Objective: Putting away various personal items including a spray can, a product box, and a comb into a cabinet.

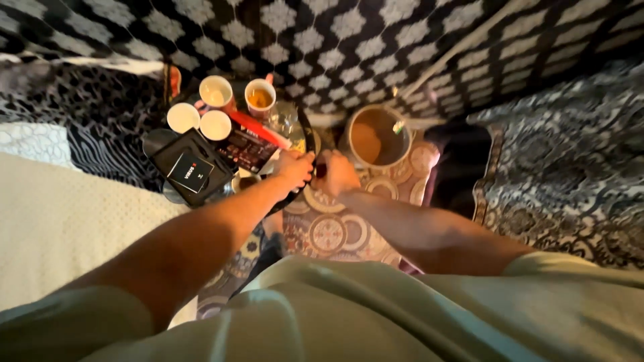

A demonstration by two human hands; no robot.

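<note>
Both hands are brought together at the near rim of a round dark tray. The left hand is curled onto that rim; the right hand is closed beside it, though what is gripped cannot be told. Beyond the fingers, white cups and a black packet are seen; a large pot of brown liquid stands just past the right hand.

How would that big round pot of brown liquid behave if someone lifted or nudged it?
The pot looks nearly full of brown liquid, so it is probably heavy for its size and apt to slosh or spill if tipped. It has no lid. It sits on a patterned cloth, a soft base, so a push might drag the cloth rather than slide the pot.
</note>
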